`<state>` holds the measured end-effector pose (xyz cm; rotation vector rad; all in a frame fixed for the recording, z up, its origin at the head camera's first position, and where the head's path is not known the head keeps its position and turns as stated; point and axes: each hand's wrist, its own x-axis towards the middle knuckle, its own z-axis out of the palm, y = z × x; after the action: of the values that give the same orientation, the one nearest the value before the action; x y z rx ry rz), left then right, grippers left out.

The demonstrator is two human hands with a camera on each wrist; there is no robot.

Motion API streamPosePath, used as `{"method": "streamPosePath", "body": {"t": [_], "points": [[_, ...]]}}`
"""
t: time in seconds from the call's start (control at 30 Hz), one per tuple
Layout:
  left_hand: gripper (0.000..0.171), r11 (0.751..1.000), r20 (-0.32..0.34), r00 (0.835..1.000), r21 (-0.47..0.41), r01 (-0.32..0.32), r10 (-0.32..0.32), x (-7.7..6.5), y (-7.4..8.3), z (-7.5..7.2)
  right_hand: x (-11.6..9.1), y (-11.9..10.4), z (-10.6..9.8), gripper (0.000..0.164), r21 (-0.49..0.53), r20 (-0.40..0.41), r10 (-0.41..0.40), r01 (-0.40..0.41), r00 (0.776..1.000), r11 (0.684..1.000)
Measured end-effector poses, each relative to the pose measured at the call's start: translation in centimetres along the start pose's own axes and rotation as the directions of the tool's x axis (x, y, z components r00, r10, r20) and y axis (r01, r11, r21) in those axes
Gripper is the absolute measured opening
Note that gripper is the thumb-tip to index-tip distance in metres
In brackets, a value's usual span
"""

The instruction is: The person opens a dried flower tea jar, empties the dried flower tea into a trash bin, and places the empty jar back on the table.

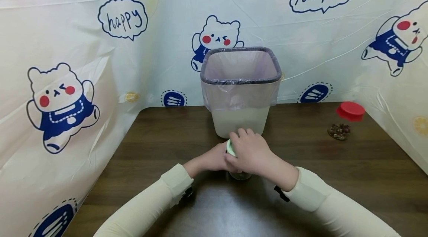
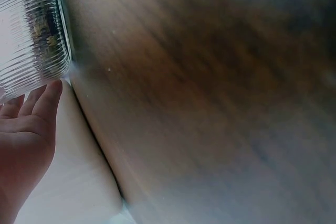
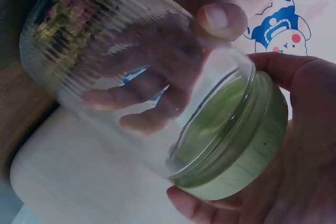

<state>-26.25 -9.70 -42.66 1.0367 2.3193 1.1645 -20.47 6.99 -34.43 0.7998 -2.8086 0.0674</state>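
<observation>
A ribbed clear glass jar [image 3: 73,85] stands upright on the table, its base [image 1: 240,176] showing below the hands in the head view. Dried flowers and buds [image 3: 73,11] in yellow and dark pink lie at its bottom. My left hand [image 1: 214,158] grips the jar's side; in the right wrist view its thumb and fingers wrap around the glass. From above, my right hand [image 1: 252,153] grips the pale green lid [image 3: 244,148], which sits on the jar's mouth. Much of the jar is hidden behind both hands in the head view.
Just behind the hands stands a pale trash bin [image 1: 240,122] with a translucent liner over its rim. At the back right is a second clear jar with a red lid [image 1: 351,110] and dried contents [image 1: 339,132]. A printed curtain [image 1: 160,55] surrounds the dark wooden table [image 1: 160,136].
</observation>
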Motion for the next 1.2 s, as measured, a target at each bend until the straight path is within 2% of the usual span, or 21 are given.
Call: {"method": "streamPosePath", "body": {"t": [0.13,0.4,0.57,0.7,0.9,1.07,1.2], "points": [[0.071,1.000,-0.002,1.000,-0.027,0.006,-0.006,0.0,-0.1,0.0,0.1,0.5,0.0,0.046,0.079,-0.005,-0.045,0.045,0.999,0.996],[0.074,0.999,-0.013,1.000,-0.030,0.026,-0.026,0.0,-0.1,0.1,0.1,1.5,-0.3,0.049,0.231,0.052,-0.146,0.131,0.988,0.964],[0.070,0.999,-0.010,1.000,-0.042,0.019,-0.020,0.0,0.0,0.1,0.2,1.9,-0.4,0.051,0.272,0.059,-0.204,0.181,0.977,0.945],[0.071,1.000,0.000,1.000,-0.029,0.000,0.000,0.0,-0.1,0.0,0.1,1.8,-0.5,0.053,0.276,0.064,-0.209,0.184,0.976,0.943],[0.074,0.997,0.016,0.997,0.037,-0.074,0.074,0.0,-0.5,-0.1,-0.3,0.8,-0.5,0.069,0.172,0.036,-0.131,0.123,0.991,0.977],[0.074,0.995,0.016,0.995,0.021,-0.098,0.098,0.0,-0.7,-0.1,-0.3,-0.2,-0.5,0.073,0.066,0.037,0.010,-0.012,0.999,0.998],[0.073,0.995,0.015,0.995,0.016,-0.101,0.101,0.1,-0.7,-0.1,0.0,-0.8,-0.5,0.077,-0.005,0.065,0.127,-0.127,0.990,0.992]]}}
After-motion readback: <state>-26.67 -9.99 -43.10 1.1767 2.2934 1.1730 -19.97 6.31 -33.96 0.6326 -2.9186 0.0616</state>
